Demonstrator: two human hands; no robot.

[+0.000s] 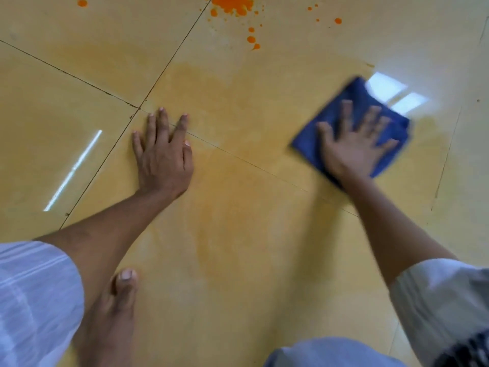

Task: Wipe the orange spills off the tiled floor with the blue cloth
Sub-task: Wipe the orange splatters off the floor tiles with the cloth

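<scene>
The right hand (354, 144) presses flat, fingers spread, on the blue cloth (352, 123); the left hand (164, 154) rests open on the tiled floor (238, 234); orange spills (232, 5) lie beyond.

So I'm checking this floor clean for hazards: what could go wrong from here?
The bright orange splatter lies far from the blue cloth, so it may be missed. The tiles show a wet orange film, so the left hand braced flat or the bare foot might slip. The cloth may just smear the film wider.
</scene>
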